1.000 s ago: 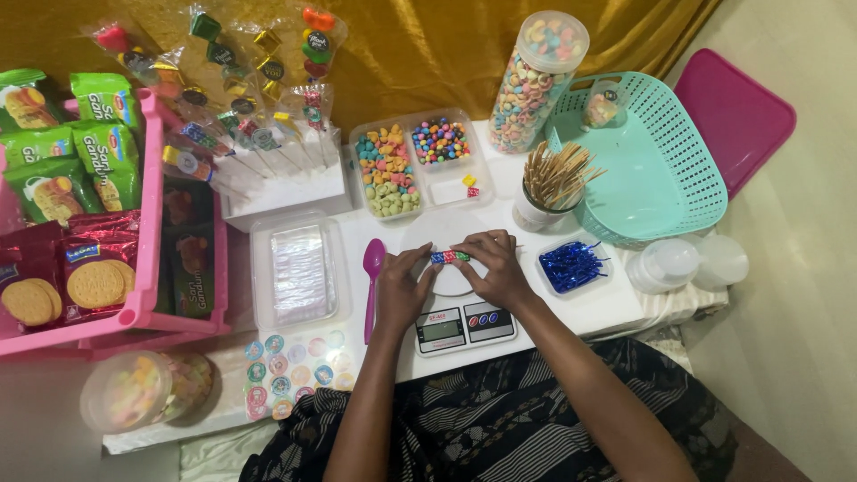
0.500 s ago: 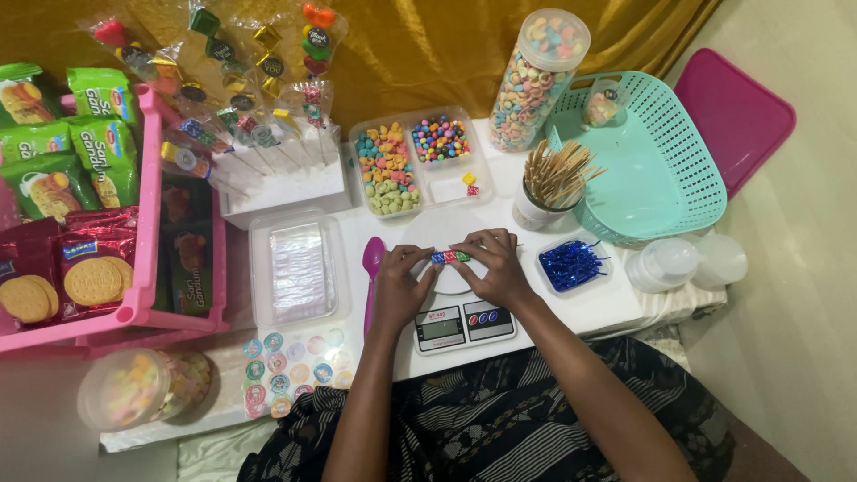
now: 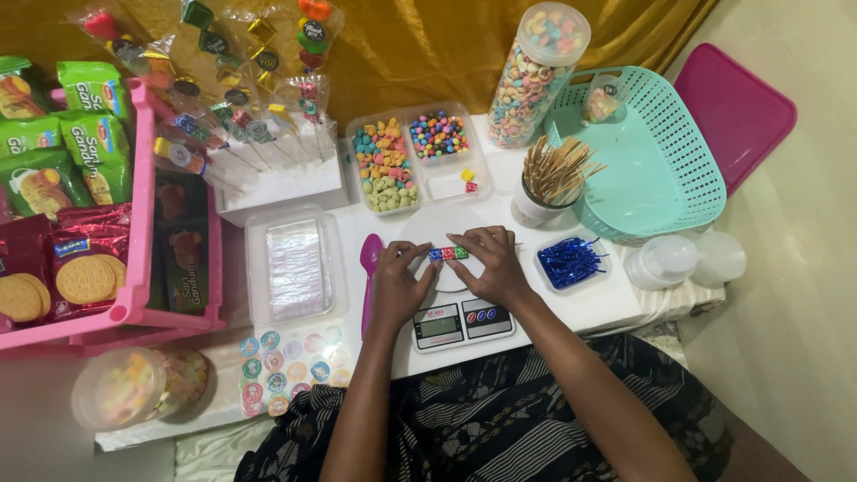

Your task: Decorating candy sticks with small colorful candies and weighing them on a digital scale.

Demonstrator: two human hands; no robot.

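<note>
Pinching three candies (image 3: 448, 253), two hands (image 3: 446, 272)

Left hand (image 3: 399, 286) and right hand (image 3: 489, 266) close together, palms down, fingertips pinched toward each other; forearms converging.

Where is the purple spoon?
In the head view, the purple spoon lies on the white table, just left of the person's left hand and the kitchen scale, right of the clear plastic box.
</note>
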